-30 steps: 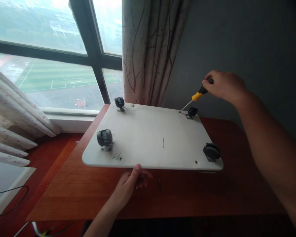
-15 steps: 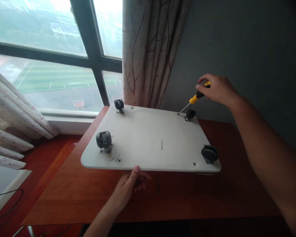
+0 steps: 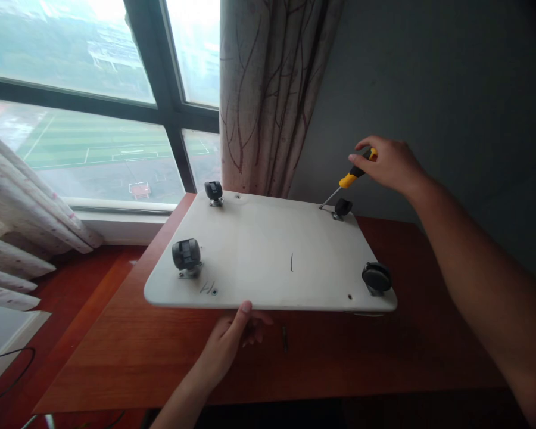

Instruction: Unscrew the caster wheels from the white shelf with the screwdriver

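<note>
A white board (image 3: pixel 259 250) with rounded corners lies over the table, and black caster wheels stand up near its corners, among them the near left caster (image 3: pixel 186 255) and the near right caster (image 3: pixel 376 276). My left hand (image 3: pixel 239 333) grips the board's near edge, thumb on top and fingers curled beneath. In my right hand (image 3: pixel 384 161) is a yellow and black screwdriver (image 3: pixel 349 179), held slanted by its handle. Its tip meets the board's far edge at a small dark spot, beside the far right caster (image 3: pixel 343 207). Whether a screw sits there is too small to tell.
The reddish-brown wooden table (image 3: pixel 116 357) carries the board. A small dark slim object (image 3: pixel 284 338) lies on it, in front of the board. Behind are a patterned curtain (image 3: pixel 261 101), a grey wall (image 3: pixel 406 77) and a window. At lower left a black cable (image 3: pixel 27 369) curves.
The whole view has shifted slightly. My right hand still holds the screwdriver at the same spot on the board, and my left hand keeps its grip on the near edge.
</note>
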Demonstrator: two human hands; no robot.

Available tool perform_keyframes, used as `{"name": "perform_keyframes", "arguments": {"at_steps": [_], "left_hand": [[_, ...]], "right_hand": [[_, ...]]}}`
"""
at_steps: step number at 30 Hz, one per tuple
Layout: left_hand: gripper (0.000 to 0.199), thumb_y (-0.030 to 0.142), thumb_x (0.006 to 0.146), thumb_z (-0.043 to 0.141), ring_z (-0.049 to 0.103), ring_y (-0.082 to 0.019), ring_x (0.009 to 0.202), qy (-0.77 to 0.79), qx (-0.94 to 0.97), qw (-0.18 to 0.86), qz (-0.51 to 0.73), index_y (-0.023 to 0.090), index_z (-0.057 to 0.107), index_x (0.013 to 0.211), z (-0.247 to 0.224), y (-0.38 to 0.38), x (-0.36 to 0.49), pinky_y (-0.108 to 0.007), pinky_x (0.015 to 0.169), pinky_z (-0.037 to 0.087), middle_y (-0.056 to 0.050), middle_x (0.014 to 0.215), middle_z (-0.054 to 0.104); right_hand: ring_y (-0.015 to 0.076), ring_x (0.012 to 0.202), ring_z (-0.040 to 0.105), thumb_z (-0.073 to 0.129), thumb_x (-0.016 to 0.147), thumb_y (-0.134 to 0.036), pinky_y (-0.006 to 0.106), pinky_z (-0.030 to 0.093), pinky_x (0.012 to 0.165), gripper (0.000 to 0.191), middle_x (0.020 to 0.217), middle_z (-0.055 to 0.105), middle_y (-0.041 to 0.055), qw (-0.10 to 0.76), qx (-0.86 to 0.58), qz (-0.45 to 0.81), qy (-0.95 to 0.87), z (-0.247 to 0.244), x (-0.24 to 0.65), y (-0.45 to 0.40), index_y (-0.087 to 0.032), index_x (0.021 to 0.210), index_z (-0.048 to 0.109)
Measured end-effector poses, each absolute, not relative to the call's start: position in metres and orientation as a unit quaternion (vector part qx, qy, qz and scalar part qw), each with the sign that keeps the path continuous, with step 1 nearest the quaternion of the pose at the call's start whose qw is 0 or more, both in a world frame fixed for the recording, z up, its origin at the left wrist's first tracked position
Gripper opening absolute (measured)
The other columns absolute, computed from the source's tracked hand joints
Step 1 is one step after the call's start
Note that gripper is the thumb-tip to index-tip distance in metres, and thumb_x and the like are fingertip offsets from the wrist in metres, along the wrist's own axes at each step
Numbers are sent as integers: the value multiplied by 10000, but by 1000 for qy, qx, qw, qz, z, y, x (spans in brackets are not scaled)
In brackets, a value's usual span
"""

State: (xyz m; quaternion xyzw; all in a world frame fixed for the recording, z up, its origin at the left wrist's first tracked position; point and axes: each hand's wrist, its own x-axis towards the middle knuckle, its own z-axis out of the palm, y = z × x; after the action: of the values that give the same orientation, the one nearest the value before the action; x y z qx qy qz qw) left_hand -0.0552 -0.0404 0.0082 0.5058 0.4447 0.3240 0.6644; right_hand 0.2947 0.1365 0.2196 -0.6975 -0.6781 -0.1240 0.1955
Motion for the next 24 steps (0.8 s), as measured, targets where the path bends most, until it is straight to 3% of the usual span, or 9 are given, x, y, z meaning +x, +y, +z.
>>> {"name": "perform_keyframes", "arguments": {"at_steps": [5, 10, 15, 19, 24], "left_hand": [[702, 702, 911, 388, 508, -154, 612, 444, 496, 673, 321, 107, 755, 854, 10, -41, -56, -265, 593, 365, -55, 630, 602], [709, 710, 904, 391, 509, -153, 613, 446, 496, 673, 321, 105, 756, 853, 9, -41, -55, -261, 585, 364, -55, 627, 599], [725, 720, 903, 372, 510, -156, 614, 449, 502, 666, 319, 105, 753, 859, 5, -40, -55, -260, 577, 372, -59, 635, 607], [715, 719, 906, 374, 508, -152, 622, 445, 503, 670, 318, 111, 748, 860, 5, -40, -56, -258, 590, 376, -54, 643, 609], [703, 698, 926, 353, 498, -147, 611, 452, 512, 657, 320, 114, 740, 860, 4, -40, -56, -258, 592, 382, -52, 646, 606]], "right_hand": [[247, 900, 655, 600, 793, -343, 388, 500, 828, 384, 1039, 717, 37, 217, -645, -85, -728, 220, 291, 130, -286, 1169, 651], [250, 1017, 635, 601, 789, -306, 400, 496, 878, 442, 1186, 697, -2, 186, -602, 2, -776, 228, 292, 114, -355, 1228, 618], [216, 909, 651, 658, 766, -249, 364, 491, 834, 403, 1085, 727, -16, 230, -571, -5, -788, 223, 311, 109, -332, 1160, 675], [159, 756, 616, 665, 802, -260, 307, 479, 732, 324, 982, 744, -3, 333, -583, -56, -739, 203, 330, 104, -291, 1123, 698], [117, 584, 584, 687, 779, -279, 245, 475, 562, 200, 861, 726, 39, 596, -586, 45, -547, 145, 356, 80, -187, 955, 662]]}}
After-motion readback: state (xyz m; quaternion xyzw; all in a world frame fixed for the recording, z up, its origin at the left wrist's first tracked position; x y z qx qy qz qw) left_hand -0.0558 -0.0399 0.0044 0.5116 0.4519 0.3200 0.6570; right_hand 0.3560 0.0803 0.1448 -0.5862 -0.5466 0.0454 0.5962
